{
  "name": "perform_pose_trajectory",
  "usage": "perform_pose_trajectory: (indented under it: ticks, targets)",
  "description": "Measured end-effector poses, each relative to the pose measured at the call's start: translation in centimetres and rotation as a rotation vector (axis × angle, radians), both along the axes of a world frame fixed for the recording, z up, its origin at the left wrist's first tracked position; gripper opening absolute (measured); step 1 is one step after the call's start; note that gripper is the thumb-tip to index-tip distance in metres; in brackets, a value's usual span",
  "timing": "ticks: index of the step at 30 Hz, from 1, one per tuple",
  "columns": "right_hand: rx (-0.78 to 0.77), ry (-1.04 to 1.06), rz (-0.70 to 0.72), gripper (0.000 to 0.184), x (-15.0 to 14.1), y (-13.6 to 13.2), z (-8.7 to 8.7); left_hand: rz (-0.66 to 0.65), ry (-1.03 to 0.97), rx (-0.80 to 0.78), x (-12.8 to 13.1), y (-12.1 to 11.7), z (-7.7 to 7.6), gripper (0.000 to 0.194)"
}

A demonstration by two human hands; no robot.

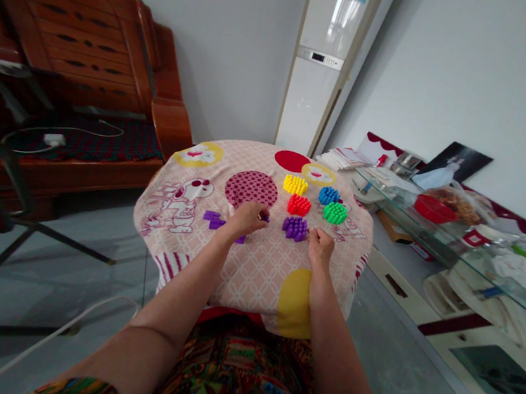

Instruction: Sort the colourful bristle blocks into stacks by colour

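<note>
Just left of a cluster of small purple pegs (294,228), my left hand (249,219) pinches a small purple peg (265,219), mostly covered by the fingers. My right hand (320,247) is closed beside the cluster's right edge; whatever its fingertips hold, if anything, is too small to make out. More purple pieces (213,219) lie on the cloth to the left, some partly behind my left wrist. Beyond the purple cluster stand grouped pieces in red (299,205), yellow (295,184), blue (329,196) and green (335,213).
A patterned cloth covers the round table (253,272). To the right stands a glass-topped cabinet (432,224) crowded with papers, a red bowl (435,209) and bags. A wooden bench (83,60) is at the left, with a metal-framed chair (6,216) nearer me.
</note>
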State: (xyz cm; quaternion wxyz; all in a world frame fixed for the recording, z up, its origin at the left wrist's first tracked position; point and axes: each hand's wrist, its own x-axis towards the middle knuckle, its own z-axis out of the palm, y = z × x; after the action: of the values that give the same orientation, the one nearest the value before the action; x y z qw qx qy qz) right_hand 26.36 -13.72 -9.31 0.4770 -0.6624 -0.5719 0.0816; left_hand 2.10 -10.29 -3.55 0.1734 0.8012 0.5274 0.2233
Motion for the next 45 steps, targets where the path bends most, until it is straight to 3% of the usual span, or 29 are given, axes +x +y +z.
perform_pose_trajectory:
  ticks: [3, 7, 18, 22, 28, 31, 34, 39, 45]
  targets:
    - [0.007, 0.000, -0.002, 0.036, 0.0, -0.1, 0.0, -0.078, -0.157, -0.019, 2.0, -0.6, -0.4, 0.023]
    - [0.006, 0.008, 0.006, 0.036, -0.1, -0.2, 0.1, -0.086, -0.211, 0.008, 4.0, -1.3, -1.4, 0.024]
    - [0.019, -0.012, -0.007, 0.037, -0.1, -0.3, 0.3, -0.058, -0.278, 0.026, 5.3, -1.8, -2.4, 0.027]
    - [0.016, 0.000, 0.002, 0.037, 0.0, -0.3, 0.2, -0.002, -0.205, 0.049, 2.9, -1.6, -1.5, 0.028]
    - [0.010, 0.005, 0.001, 0.037, 0.1, 0.0, -0.1, 0.175, 0.248, -0.003, -5.1, -1.1, 0.0, 0.023]
    - [0.002, 0.002, -0.001, 0.038, 0.1, 0.0, -0.1, 0.184, 0.295, -0.056, -7.9, -1.3, 0.0, 0.025]
    - [0.006, -0.002, -0.003, 0.038, 0.0, 0.0, -0.1, 0.186, 0.288, -0.061, -8.8, -1.6, 0.1, 0.020]
    - [0.022, -0.002, 0.009, 0.038, 0.0, 0.0, -0.2, 0.196, 0.221, 0.000, -6.9, -1.7, 0.3, 0.011]
    - [0.011, 0.007, 0.009, 0.038, 0.0, 0.0, -0.1, -0.014, -0.091, -0.093, -0.7, -2.6, 0.2, 0.005]
